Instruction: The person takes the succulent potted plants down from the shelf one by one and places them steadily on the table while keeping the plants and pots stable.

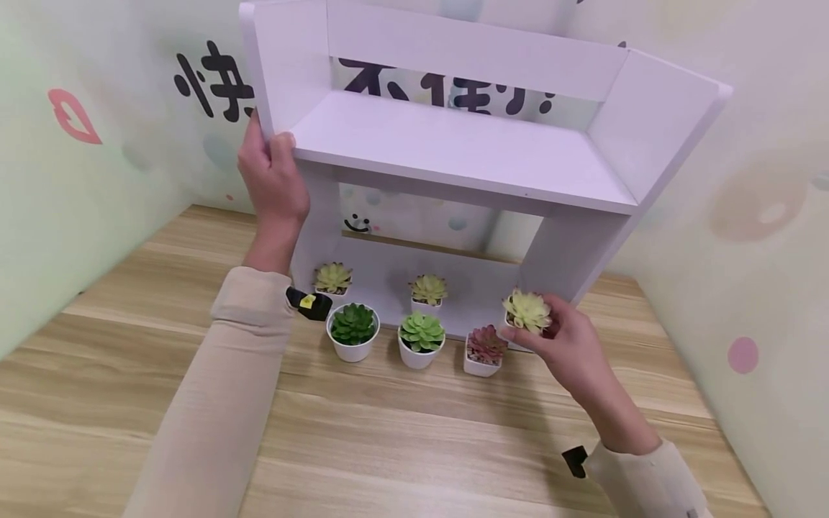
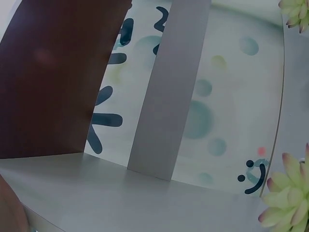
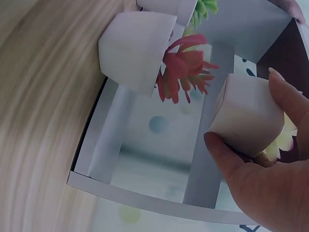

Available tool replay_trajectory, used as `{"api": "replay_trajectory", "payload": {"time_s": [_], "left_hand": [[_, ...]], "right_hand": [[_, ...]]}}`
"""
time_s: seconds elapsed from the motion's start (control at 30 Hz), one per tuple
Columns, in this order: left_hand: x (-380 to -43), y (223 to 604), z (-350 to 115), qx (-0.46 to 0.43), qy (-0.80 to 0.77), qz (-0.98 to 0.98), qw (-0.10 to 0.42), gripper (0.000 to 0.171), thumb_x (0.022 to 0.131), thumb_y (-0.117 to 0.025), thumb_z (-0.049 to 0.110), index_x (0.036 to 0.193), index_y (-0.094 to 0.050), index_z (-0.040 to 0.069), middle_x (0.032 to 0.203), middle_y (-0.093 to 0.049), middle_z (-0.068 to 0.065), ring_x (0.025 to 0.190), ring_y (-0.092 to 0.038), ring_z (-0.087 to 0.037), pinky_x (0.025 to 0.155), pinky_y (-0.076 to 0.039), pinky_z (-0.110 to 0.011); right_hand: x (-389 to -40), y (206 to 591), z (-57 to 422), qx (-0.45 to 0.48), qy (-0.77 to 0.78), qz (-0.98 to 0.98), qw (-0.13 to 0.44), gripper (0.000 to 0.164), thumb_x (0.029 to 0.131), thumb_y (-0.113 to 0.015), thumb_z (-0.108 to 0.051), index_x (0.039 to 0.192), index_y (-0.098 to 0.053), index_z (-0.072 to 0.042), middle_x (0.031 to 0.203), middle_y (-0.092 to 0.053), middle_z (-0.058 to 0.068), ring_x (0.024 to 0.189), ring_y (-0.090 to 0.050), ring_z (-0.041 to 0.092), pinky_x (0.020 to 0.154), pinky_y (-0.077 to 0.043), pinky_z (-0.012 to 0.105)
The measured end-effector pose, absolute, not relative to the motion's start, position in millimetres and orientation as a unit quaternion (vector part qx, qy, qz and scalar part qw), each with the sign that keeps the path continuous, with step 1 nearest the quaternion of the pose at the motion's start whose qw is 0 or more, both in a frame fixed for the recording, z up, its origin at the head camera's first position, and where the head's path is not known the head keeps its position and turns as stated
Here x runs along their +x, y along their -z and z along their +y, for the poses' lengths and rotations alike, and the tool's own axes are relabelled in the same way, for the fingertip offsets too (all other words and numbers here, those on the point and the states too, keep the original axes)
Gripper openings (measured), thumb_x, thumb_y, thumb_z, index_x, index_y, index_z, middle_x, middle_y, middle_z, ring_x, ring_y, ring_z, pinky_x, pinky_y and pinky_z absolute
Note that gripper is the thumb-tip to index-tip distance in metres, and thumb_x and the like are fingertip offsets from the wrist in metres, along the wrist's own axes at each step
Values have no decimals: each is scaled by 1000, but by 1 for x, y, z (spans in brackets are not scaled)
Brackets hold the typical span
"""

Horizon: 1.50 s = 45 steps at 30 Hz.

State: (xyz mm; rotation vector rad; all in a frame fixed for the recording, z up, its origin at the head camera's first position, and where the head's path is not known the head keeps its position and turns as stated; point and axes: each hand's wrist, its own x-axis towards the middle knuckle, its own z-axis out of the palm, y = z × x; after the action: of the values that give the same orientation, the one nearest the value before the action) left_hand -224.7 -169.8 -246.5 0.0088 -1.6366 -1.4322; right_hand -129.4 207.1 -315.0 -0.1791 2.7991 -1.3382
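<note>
A white two-tier shelf (image 1: 466,155) stands on the wooden table. My left hand (image 1: 275,176) grips the edge of its left side panel, thumb at the front corner of the upper board. My right hand (image 1: 573,349) holds a potted succulent (image 1: 527,311) with pale yellow-green leaves at the right end of the lower board. In the right wrist view, thumb and fingers pinch its white square pot (image 3: 248,113), which is tilted there. Left of that hand, a red succulent (image 1: 486,345) in a white square pot sits in front of the shelf.
Two more pale succulents, one at the left (image 1: 333,277) and one in the middle (image 1: 427,289), stand on the lower board. Before them are a dark green succulent (image 1: 352,325) and a bright green one (image 1: 422,332) in round white pots. A patterned wall (image 1: 745,216) rises behind.
</note>
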Motion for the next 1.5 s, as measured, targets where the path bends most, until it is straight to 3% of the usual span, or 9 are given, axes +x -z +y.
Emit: {"api": "replay_trajectory", "payload": {"time_s": [0.7, 1.13, 1.5], "left_hand": [[-223, 246, -174, 8, 580, -667, 468, 47, 89, -35, 16, 125, -63, 4, 125, -70, -6, 108, -58, -5, 93, -41, -19], [-222, 248, -175, 11, 581, -670, 461, 49, 89, -35, 16, 129, -62, 5, 127, -69, -7, 109, -57, -6, 93, -41, -19], [-223, 246, -171, 4, 576, -671, 466, 50, 88, -36, 16, 129, -61, 3, 127, -69, -8, 109, -57, -6, 95, -42, -20]], "right_hand": [[-113, 318, 201, -63, 439, 896, 34, 61, 81, -83, -32, 129, -59, -3, 110, -67, 12, 86, -64, 8, 72, -55, 22], [-108, 321, 199, -67, 459, 884, 54, 65, 81, -84, -30, 132, -56, -2, 118, -67, 14, 92, -66, 6, 76, -56, 21], [-102, 329, 202, -81, 422, 902, 54, 66, 79, -85, -31, 131, -56, -2, 116, -67, 13, 95, -65, 15, 75, -56, 21]]}}
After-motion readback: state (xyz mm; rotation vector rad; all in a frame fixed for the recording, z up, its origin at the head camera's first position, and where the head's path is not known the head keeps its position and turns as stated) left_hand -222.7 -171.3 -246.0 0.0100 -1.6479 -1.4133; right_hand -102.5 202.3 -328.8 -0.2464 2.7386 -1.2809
